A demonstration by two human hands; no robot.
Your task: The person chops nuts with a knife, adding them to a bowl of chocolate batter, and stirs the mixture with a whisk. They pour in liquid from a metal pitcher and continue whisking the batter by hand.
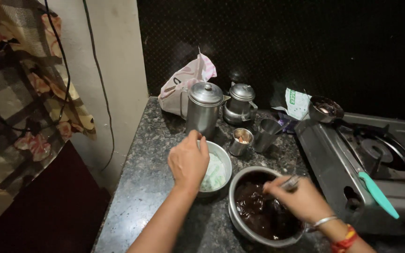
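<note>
Steel bowl [240,220] of dark mixture, one of two bowls on the bench [141,187].
Right hand [298,199] fingers grip one spoon [290,182] in it; left hand [188,161] fingers curl over the pale bowl [221,164]; two steel jugs [206,107] and two tumblers [241,140] behind.

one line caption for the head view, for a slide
Right hand stirs dark mixture in a steel pot; left hand reaches into a small bowl.

granite counter [151,187] with steel vessels [206,108]
</note>
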